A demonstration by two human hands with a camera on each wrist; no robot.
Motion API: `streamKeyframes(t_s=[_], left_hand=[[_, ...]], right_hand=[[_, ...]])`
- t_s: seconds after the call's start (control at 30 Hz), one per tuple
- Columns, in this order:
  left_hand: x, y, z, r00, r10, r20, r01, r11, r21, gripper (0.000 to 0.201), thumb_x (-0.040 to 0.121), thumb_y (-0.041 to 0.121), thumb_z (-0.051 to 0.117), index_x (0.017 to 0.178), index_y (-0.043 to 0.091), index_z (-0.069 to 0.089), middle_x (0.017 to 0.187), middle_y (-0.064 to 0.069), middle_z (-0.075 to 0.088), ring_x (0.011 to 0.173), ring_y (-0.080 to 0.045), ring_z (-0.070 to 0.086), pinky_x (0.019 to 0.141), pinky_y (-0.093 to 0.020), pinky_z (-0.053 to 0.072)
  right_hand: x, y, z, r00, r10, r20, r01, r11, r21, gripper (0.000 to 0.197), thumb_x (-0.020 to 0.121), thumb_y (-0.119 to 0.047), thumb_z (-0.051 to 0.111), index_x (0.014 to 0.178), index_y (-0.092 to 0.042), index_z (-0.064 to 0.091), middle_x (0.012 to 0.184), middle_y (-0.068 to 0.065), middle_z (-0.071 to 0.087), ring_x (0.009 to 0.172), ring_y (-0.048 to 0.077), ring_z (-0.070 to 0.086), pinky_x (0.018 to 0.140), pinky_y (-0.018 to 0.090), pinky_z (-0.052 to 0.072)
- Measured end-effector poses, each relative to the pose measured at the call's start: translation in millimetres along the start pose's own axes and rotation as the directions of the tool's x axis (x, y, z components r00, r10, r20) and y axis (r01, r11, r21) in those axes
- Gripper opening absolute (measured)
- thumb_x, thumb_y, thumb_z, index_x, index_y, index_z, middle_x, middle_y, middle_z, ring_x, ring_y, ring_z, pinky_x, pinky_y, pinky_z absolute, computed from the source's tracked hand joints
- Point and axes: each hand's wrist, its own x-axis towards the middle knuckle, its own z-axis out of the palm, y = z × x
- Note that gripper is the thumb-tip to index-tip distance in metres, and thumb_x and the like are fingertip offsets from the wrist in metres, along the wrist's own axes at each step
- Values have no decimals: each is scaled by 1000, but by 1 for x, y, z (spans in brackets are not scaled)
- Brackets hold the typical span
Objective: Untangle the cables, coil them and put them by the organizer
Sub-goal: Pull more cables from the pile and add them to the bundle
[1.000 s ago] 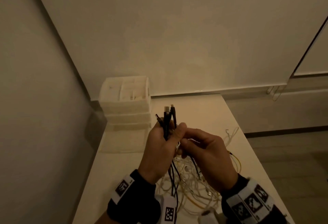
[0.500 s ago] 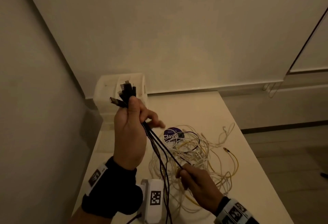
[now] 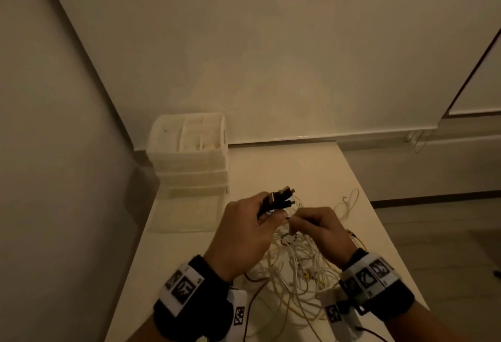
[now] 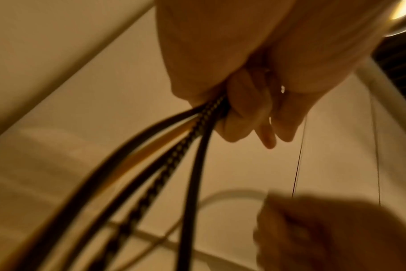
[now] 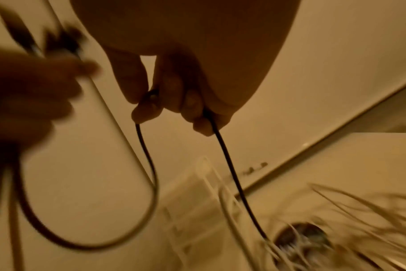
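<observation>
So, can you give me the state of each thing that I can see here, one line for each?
Left hand: raised above the table, grips a bunch of dark cables.
Dark cables: bundled, plug ends sticking out past the fingers.
Right hand: pinches one thin dark cable.
Pale cables: tangled heap, not coiled.
Organizer: stands at the table's far left corner.
Table: carries the heap and the organizer.

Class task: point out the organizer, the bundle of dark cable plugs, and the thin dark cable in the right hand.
organizer (image 3: 189, 157), head view, front wall.
dark cable plugs (image 3: 279, 198), head view, plug bodies above left hand.
thin dark cable (image 5: 230, 165), right wrist view, hanging strand.
</observation>
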Motion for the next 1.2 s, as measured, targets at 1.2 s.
streamKeyframes(t_s=[1.2], left_hand=[[2,3,-15,985,76,-157,-65,995,75,19,88,15,69,103,27,71,75,30,60,71,15,58,61,-2,38]], right_hand=[[2,-76,-7,983,-183,-31,179,979,-96,24,90,0,59,71,-4,73,59,-19,61,58,-3,57,58,6,38]])
